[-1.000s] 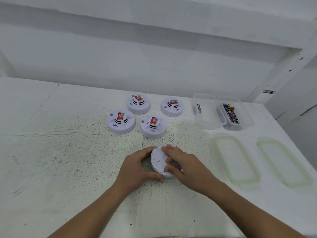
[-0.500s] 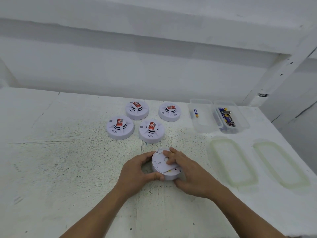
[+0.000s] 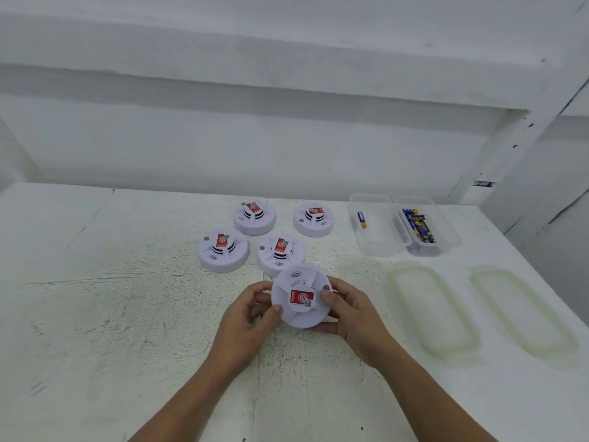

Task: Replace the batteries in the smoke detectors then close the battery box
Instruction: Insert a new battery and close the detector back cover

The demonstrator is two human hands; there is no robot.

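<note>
Since a second ago we have flipped the smoke detector (image 3: pixel 301 298) label-up at lower centre, left hand (image 3: pixel 247 317) and right hand (image 3: pixel 353 317) both pinching its rim, and it could, we judge, slip onto the table (image 3: pixel 95 314).

Head-worn view, downward over table (image 3: pixel 95 314)

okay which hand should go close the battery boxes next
Right, probably. The right hand is nearer the lids and open boxes; the left hand can set down the smoke detector.
</note>
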